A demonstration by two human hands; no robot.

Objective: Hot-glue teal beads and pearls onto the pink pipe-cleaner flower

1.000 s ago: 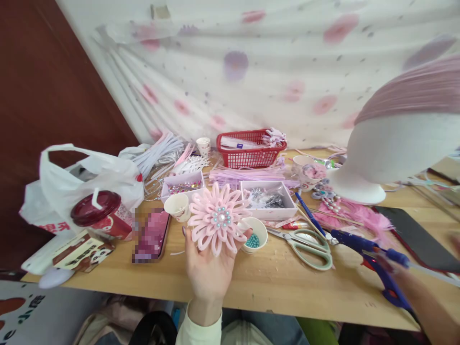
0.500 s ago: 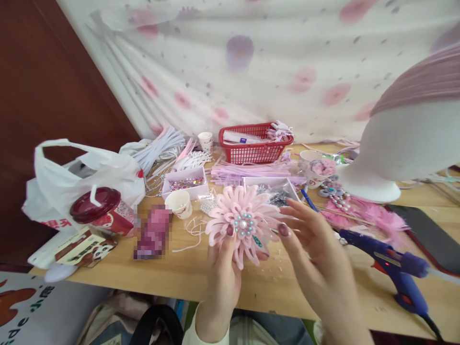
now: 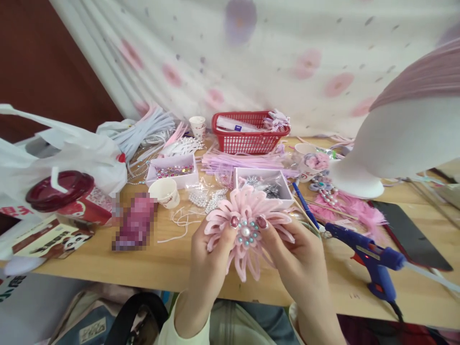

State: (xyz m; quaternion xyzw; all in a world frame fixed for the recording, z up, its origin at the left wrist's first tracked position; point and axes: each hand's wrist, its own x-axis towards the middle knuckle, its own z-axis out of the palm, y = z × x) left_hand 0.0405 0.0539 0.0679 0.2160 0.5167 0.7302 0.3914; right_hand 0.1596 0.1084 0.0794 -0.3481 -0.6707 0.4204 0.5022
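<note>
A pink handmade flower (image 3: 247,269) with looped fuzzy petals is held up over the front of the table. At its centre sits a white pearl ringed by small blue beads. My left hand (image 3: 211,254) grips the flower from the left, its thumb pressed beside the beads. From the right, my right hand (image 3: 300,258) grips it too, thumb on the other side of the centre. The other fingers of both hands are tucked behind the petals and partly hidden. To the right lies a blue glue gun (image 3: 366,256) with a red light showing.
Behind the flower stand a white box of trims (image 3: 239,178), a box of gems (image 3: 153,178), a paper cup (image 3: 165,194) and a red basket (image 3: 247,143). A lidded drink cup (image 3: 86,203) is left; a white mannequin head (image 3: 398,139) and a phone (image 3: 413,235) are right.
My right hand has closed onto the flower's right side; before, its fingers were apart beside the petals. The flower has turned a little, and the view has shifted.
</note>
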